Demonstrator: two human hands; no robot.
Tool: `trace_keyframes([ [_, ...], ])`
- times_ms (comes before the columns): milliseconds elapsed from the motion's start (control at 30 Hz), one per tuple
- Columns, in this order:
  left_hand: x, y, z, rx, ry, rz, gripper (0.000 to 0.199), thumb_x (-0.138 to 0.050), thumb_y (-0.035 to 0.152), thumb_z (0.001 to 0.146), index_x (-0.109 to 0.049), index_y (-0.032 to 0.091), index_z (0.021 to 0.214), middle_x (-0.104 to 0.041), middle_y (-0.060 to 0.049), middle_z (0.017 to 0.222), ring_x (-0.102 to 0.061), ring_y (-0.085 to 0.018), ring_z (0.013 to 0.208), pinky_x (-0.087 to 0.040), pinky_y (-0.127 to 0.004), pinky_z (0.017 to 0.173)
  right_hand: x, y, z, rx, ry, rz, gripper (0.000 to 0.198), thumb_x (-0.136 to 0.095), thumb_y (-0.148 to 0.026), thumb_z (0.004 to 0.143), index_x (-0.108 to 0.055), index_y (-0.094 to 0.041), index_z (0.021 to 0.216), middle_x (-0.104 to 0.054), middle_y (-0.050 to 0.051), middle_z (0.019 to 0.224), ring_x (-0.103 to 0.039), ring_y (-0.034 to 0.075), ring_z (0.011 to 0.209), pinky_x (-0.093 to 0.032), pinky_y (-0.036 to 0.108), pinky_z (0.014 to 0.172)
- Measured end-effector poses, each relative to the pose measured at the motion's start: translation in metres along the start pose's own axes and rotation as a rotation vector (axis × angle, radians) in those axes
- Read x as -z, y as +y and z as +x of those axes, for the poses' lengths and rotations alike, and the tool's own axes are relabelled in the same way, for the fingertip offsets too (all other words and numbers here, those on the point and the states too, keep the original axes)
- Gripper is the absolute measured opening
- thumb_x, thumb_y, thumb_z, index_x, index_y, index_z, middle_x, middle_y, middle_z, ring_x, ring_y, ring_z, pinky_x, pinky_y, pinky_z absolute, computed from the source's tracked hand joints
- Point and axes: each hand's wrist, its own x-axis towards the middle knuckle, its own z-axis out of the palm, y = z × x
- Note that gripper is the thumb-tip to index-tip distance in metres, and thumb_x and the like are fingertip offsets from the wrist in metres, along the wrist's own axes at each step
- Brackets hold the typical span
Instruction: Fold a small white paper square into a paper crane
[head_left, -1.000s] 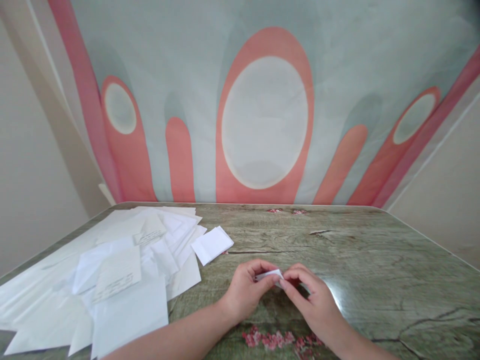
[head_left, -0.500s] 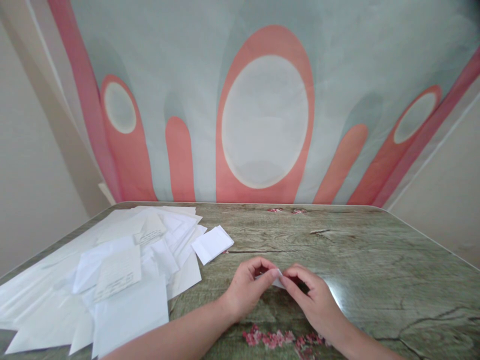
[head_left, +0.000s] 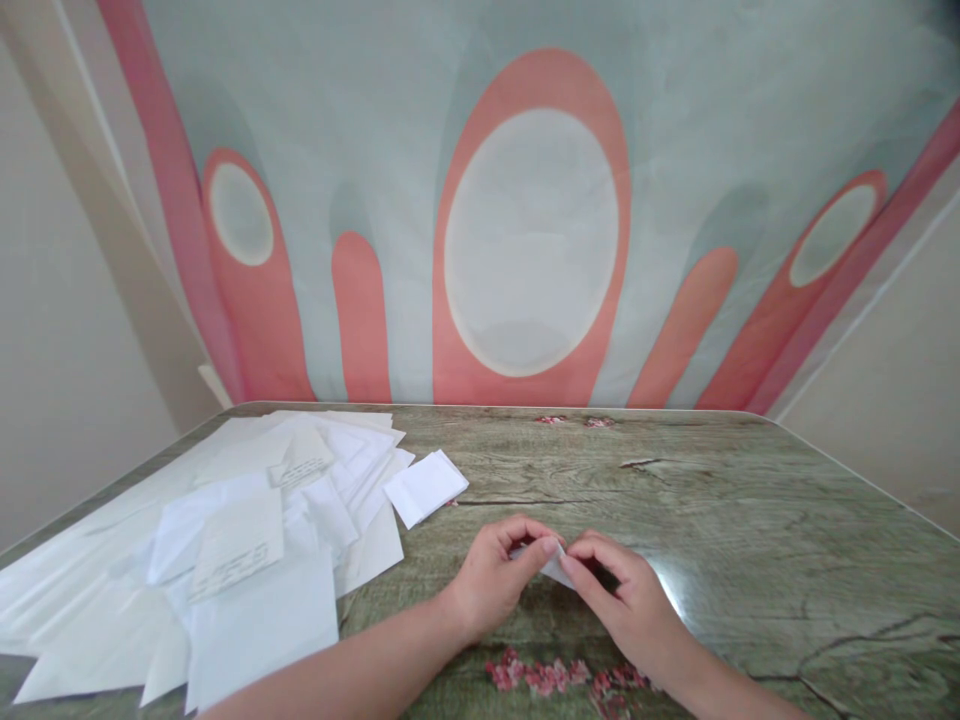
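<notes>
Between my two hands is a small piece of white paper, mostly hidden by the fingers. My left hand pinches its left part between thumb and fingers. At the paper's right edge, my right hand is closed in a pinch too, thumb and index finger on it. Whether the piece is folded I cannot tell. Just beyond my left hand, a small stack of folded white paper lies on the wooden table.
A loose, overlapping pile of white paper sheets covers the table's left side, a few with printed lines. Pink flower prints mark the tabletop near me. Behind the table stands a green and coral patterned backdrop.
Both hands stay in nearly the same place. Slightly more of the white paper shows below the fingers now, its visible part tilted further down.
</notes>
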Motion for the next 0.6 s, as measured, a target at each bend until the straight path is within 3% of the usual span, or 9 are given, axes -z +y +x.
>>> trace_keyframes([
  [100,-0.0025,-0.0016,-0.0013,-0.040,0.108,0.061,0.018,-0.057,0.026,0.080,-0.059,0.015,0.094,-0.061,-0.004,0.087,-0.055,-0.015,0.080,-0.043,-0.025,0.072,0.0008,0.0020,0.0004,-0.018,0.061,-0.002,0.024,-0.046,-0.034,0.087,-0.056,-0.019,0.071,-0.051,-0.001,0.066,-0.049,0.014,0.063,-0.037,0.024,0.060],
  [200,-0.0030,-0.0025,-0.0022,-0.099,0.201,0.168,0.010,-0.058,0.023,0.079,-0.058,0.016,0.086,-0.058,-0.004,0.088,-0.055,-0.015,0.083,-0.043,-0.024,0.071,0.0013,0.0055,0.0019,-0.036,0.105,0.016,0.024,-0.047,-0.035,0.087,-0.058,-0.019,0.072,-0.052,0.000,0.068,-0.050,0.014,0.064,-0.037,0.024,0.060],
  [600,-0.0016,0.0028,-0.0022,-0.075,0.201,0.259,0.009,-0.056,0.024,0.080,-0.061,0.017,0.077,-0.058,-0.004,0.085,-0.055,-0.015,0.081,-0.041,-0.021,0.062,-0.0002,0.0037,0.0004,-0.058,0.044,0.173,0.028,-0.044,-0.037,0.089,-0.060,-0.018,0.076,-0.049,-0.001,0.068,-0.049,0.011,0.055,-0.041,0.021,0.050],
])
